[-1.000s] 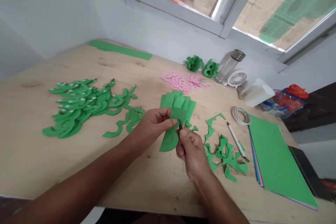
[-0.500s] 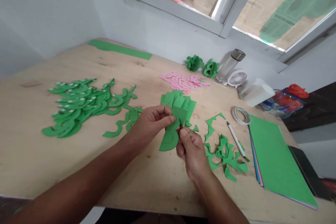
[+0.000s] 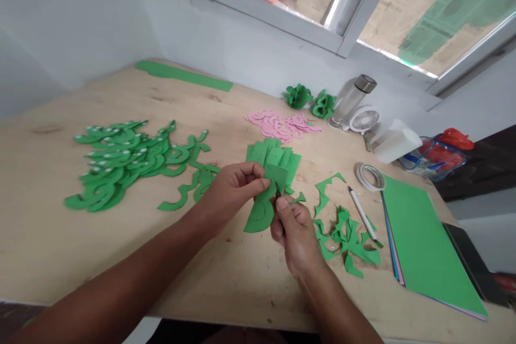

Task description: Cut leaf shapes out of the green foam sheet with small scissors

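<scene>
Between the thumb and fingers of my left hand (image 3: 244,183) is a green paper piece (image 3: 260,215), marked with drawn curved lines and partly cut along its right edge. My right hand (image 3: 296,231) is closed around small scissors (image 3: 278,192). Only their dark blades show at the paper's edge; the handles are hidden in my fingers. Just beyond, a stack of green paper strips (image 3: 292,161) lies on the table. Green offcuts (image 3: 350,236) are scattered to the right of my right hand. Curved green cutouts (image 3: 124,158), several with white tabs, are heaped to the left.
Pink cutouts (image 3: 278,124) and two green paper ornaments (image 3: 298,97) lie farther back. Near the wall stand a bottle (image 3: 355,98) and a small fan (image 3: 364,118). Rightward are a tape roll (image 3: 370,178), a white pen (image 3: 362,213) and green sheets (image 3: 431,247).
</scene>
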Demonstrator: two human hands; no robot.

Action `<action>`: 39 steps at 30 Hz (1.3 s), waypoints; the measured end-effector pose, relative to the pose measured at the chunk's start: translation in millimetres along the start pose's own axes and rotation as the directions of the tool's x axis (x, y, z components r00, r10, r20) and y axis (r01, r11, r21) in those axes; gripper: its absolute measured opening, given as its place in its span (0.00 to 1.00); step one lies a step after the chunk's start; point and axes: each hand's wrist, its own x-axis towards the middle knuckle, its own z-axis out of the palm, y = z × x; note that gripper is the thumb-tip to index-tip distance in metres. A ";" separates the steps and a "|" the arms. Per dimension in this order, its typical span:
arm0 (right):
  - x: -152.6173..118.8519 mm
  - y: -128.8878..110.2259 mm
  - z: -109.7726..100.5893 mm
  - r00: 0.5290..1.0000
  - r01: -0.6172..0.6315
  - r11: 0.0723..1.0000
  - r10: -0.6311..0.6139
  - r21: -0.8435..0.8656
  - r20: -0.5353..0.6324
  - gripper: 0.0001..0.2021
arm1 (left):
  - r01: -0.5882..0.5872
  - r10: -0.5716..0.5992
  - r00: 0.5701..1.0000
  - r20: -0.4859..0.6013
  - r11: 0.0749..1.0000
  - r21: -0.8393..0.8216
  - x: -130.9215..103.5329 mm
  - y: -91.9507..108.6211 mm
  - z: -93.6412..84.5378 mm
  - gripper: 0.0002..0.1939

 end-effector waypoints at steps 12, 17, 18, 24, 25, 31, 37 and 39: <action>1.7 -0.5 -2.2 1.000 0.015 1.000 -0.014 -0.022 0.011 0.29 | 0.005 -0.005 1.000 0.006 1.000 -0.020 0.2 0.0 0.0 0.10; 1.1 0.5 -2.0 1.000 0.003 1.000 -0.003 -0.020 0.004 0.30 | 0.008 -0.008 1.000 0.015 1.000 0.000 0.0 0.7 -0.5 0.09; 1.0 0.8 -1.9 1.000 0.000 1.000 0.000 -0.019 0.005 0.30 | 0.006 -0.006 1.000 0.015 1.000 0.004 -0.1 0.6 -0.5 0.09; 1.3 0.2 -2.0 1.000 0.004 1.000 -0.003 -0.022 0.010 0.29 | -0.001 0.001 1.000 0.019 1.000 0.031 0.2 -0.9 -0.5 0.08; 1.3 -0.1 -2.1 1.000 0.006 1.000 -0.005 -0.026 0.008 0.29 | 0.000 0.000 1.000 0.019 0.999 0.036 0.5 -1.0 -0.5 0.08; 0.7 -0.9 -2.5 1.000 0.013 0.999 -0.013 -0.041 0.000 0.28 | 0.008 -0.009 1.000 0.025 1.000 0.030 0.9 -0.8 -0.6 0.09; 0.1 -1.1 -2.1 1.000 0.013 0.999 -0.014 -0.052 -0.013 0.29 | 0.016 -0.017 0.999 0.027 1.000 0.021 -0.2 -1.0 -0.6 0.10; 0.1 -0.8 -2.2 1.000 0.007 0.999 -0.007 -0.044 -0.014 0.29 | 0.012 -0.014 0.999 0.035 0.999 0.041 -0.3 -0.6 -0.4 0.10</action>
